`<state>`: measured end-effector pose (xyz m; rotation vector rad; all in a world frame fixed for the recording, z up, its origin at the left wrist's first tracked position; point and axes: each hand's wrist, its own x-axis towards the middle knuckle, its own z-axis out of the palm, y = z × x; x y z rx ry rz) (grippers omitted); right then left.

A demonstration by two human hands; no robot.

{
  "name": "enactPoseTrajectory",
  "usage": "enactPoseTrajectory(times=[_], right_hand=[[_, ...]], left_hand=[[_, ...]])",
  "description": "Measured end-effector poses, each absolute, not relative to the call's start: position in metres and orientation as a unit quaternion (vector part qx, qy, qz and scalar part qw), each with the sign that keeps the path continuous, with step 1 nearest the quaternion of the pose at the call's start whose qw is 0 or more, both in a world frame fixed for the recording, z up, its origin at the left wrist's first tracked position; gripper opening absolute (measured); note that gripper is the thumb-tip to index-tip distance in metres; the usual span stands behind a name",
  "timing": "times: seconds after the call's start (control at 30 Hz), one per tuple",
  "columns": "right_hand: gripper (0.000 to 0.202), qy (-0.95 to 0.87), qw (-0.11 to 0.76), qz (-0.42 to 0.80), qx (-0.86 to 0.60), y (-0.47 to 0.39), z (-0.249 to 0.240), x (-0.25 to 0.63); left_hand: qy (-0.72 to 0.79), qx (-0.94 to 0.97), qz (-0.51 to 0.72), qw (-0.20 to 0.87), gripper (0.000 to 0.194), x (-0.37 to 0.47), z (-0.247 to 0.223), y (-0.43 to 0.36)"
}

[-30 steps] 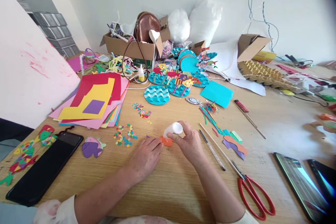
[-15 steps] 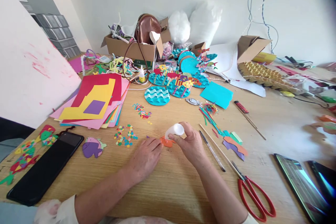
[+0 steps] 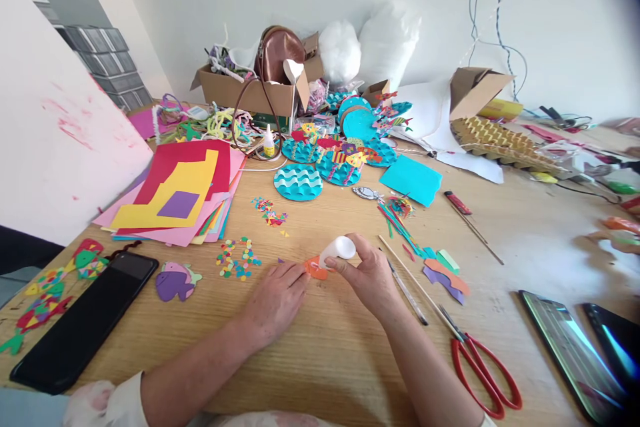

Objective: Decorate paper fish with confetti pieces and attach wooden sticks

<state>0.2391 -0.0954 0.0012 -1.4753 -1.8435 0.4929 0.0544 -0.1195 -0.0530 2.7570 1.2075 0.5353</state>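
An orange paper piece [image 3: 316, 269] lies on the table in front of me, with a thin pale line on it. At its left edge rest the fingertips of my left hand [image 3: 278, 297], which lies with its fingers together, pressing the piece down. My right hand [image 3: 369, 275] is closed round a white bottle [image 3: 340, 249], tilted with its base toward me and its tip low over the orange piece. Paper dots [image 3: 239, 258] and a purple and pink paper fish [image 3: 175, 281] lie to the left.
Red-handled scissors [image 3: 485, 373], a pen [image 3: 410, 293] and a wooden stick [image 3: 420, 283] lie on the right. Stacked coloured paper [image 3: 175, 187] and a black phone [image 3: 85, 320] are on the left. Blue discs [image 3: 299, 183] stand behind. Another person's hand [image 3: 615, 240] shows far right.
My right hand has moved slightly right with the white bottle, showing more of the orange piece and the pale line on it. My left hand has stayed in place.
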Motion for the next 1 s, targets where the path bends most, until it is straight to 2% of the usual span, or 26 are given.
enactPoseTrajectory(times=[0.23, 1.0], right_hand=[[0.022, -0.705, 0.375, 0.186, -0.572, -0.098, -0.005, 0.239], [0.024, -0.719, 0.357, 0.189, -0.565, -0.11, 0.005, 0.245]], left_hand=[[0.388, 0.901, 0.192, 0.025, 0.023, 0.054, -0.052, -0.119], [0.383, 0.906, 0.175, 0.032, 0.026, 0.053, -0.051, -0.12]])
